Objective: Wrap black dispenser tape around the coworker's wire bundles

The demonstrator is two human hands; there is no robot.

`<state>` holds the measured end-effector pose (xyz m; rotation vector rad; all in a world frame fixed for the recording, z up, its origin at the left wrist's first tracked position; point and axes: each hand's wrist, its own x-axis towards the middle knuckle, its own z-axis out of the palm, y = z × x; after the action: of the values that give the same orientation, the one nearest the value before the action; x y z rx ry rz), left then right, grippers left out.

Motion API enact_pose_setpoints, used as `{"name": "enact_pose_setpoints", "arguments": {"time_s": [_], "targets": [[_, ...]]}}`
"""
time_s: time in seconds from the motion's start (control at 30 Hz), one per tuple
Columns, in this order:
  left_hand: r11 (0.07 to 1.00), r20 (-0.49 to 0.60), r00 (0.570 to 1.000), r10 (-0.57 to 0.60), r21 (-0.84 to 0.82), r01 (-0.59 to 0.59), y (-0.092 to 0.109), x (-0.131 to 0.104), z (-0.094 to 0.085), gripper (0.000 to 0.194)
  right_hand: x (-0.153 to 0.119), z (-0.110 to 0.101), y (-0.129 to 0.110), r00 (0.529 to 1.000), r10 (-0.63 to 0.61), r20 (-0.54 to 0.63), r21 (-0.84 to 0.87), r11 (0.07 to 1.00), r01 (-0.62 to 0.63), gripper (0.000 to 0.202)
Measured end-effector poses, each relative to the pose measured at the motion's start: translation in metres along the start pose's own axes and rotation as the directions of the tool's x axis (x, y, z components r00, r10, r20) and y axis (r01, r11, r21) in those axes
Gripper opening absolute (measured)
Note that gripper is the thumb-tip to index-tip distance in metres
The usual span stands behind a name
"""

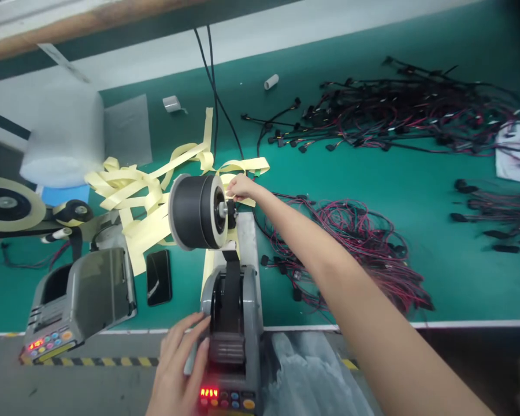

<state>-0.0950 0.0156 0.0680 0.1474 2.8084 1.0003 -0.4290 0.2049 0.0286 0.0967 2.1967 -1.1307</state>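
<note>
1. Right hand [241, 188] reaches out on a long straight arm to the far side of the black tape roll [198, 211], its fingers pinched on the yellow backing strip [248, 168] just beside the roll's hub.
2. Left hand [177, 361] lies flat and relaxed against the left flank of the grey tape dispenser [233, 323], fingers spread along its housing, gripping nothing.
3. That roll sits on a spindle above the dispenser, and a black band runs from it down into the machine's slot.
4. Red digits glow on the dispenser's front panel, beside coloured buttons.
5. Loose yellow strip lies heaped on the green table [416, 190], behind and left of the roll.
6. A second dispenser [80, 300] stands to the left, also with lit red digits, and a dark phone [159, 277] lies between the two machines.
7. Red and black wire harnesses [355, 248] lie bundled to the right of the arm; more are spread farther back.
</note>
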Motion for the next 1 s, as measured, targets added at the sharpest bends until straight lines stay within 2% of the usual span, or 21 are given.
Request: {"name": "enact_pose_setpoints", "arguments": {"time_s": [0.13,0.2,0.27,0.3,0.37,0.4,0.5,0.6,0.7,0.8,0.9,1.0], "targets": [[0.984,0.043,0.989,-0.138,-0.112,0.142,-0.005,0.010,-0.010,0.032,0.010,0.000,-0.026,0.993,-0.108,-0.046,-0.074,0.992,0.105,0.009],[0.988,-0.014,0.992,-0.123,-0.097,0.121,-0.005,0.021,-0.021,0.031,0.009,-0.005,-0.035,0.976,-0.185,-0.113,-0.098,0.980,0.175,0.006],[1.000,-0.141,0.990,-0.009,-0.008,0.008,-0.001,0.040,-0.036,0.032,0.003,-0.011,-0.043,0.937,-0.281,-0.209,-0.137,0.957,0.257,0.008],[0.997,-0.217,0.974,0.072,0.055,-0.062,0.003,0.052,-0.043,0.035,-0.003,-0.014,-0.046,0.908,-0.330,-0.257,-0.161,0.941,0.297,0.007],[0.964,-0.343,0.908,0.241,0.191,-0.184,0.014,0.079,-0.058,0.046,-0.018,-0.020,-0.053,0.854,-0.399,-0.334,-0.205,0.915,0.347,0.007],[0.941,-0.369,0.875,0.313,0.247,-0.232,0.021,0.093,-0.064,0.052,-0.026,-0.022,-0.057,0.830,-0.423,-0.364,-0.223,0.905,0.363,0.008],[0.850,-0.342,0.801,0.491,0.392,-0.353,0.039,0.128,-0.077,0.056,-0.046,-0.024,-0.069,0.778,-0.480,-0.406,-0.269,0.876,0.400,0.009],[0.773,-0.275,0.773,0.572,0.495,-0.396,0.049,0.148,-0.082,0.049,-0.050,-0.021,-0.075,0.754,-0.518,-0.405,-0.290,0.854,0.431,0.009],[0.743,-0.251,0.767,0.591,0.540,-0.396,0.051,0.152,-0.084,0.044,-0.036,-0.014,-0.071,0.773,-0.479,-0.416,-0.263,0.877,0.402,0.009],[0.742,-0.256,0.768,0.587,0.549,-0.384,0.055,0.152,-0.082,0.041,-0.015,-0.009,-0.068,0.842,-0.382,-0.381,-0.200,0.923,0.328,0.009],[0.817,-0.373,0.775,0.510,0.493,-0.300,0.065,0.155,-0.075,0.051,0.000,-0.010,-0.075,0.893,-0.330,-0.307,-0.138,0.943,0.302,0.012],[0.900,-0.449,0.806,0.387,0.373,-0.225,0.078,0.160,-0.064,0.059,0.002,-0.016,-0.090,0.875,-0.365,-0.317,-0.183,0.929,0.322,0.013]]}}
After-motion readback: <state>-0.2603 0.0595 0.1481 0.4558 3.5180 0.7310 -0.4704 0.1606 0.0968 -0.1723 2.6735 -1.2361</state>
